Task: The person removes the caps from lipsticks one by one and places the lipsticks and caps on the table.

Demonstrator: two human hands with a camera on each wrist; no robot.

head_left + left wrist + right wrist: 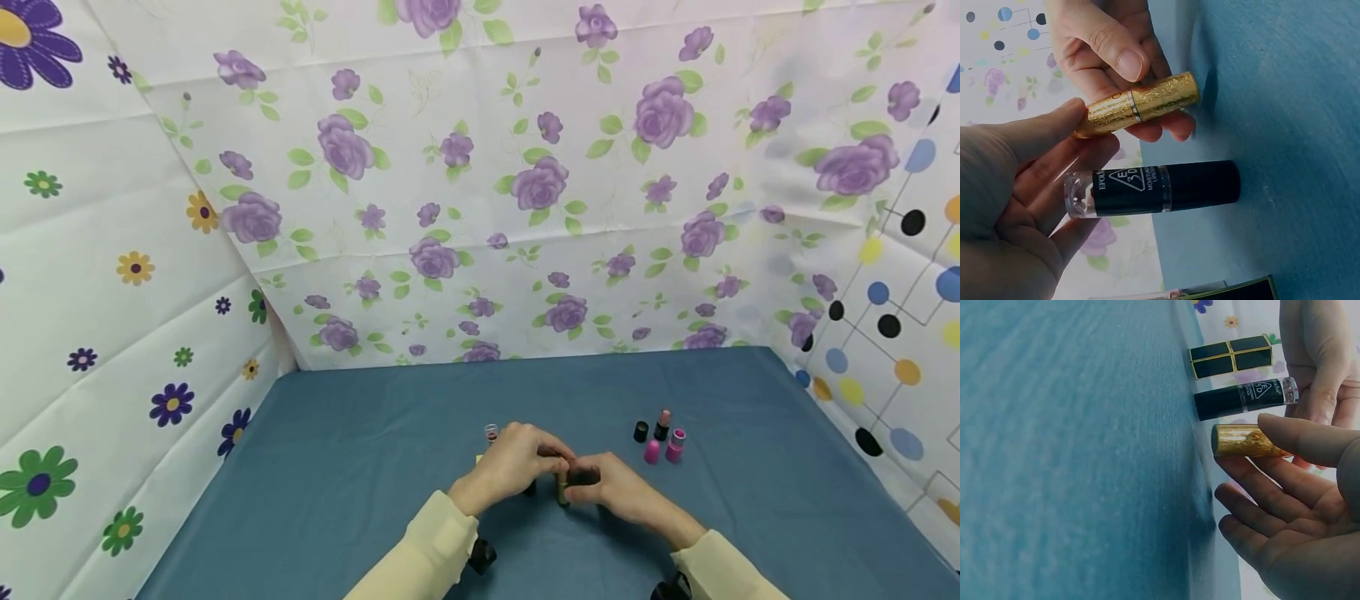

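Note:
A gold lipstick tube (562, 489) stands upright between both hands, just above or on the table. My left hand (517, 457) pinches its rounded top with thumb and fingertips. My right hand (611, 487) grips the lower part between thumb and fingers, its other fingers loosely extended in the right wrist view. Beside it stands a closed black lipstick (1135, 189) with a clear top and white lettering, apart from the gold tube. A square black lipstick case (1232, 356) with gold edges stands farther along. In the head view my left hand mostly hides these two.
To the right on the blue cloth (735, 500) stand an uncapped coral lipstick (663, 425) and an uncapped pink lipstick (676, 447). A black cap (641, 431) and a pink cap (652, 452) are beside them. A clear-topped tube (491, 432) shows behind my left hand.

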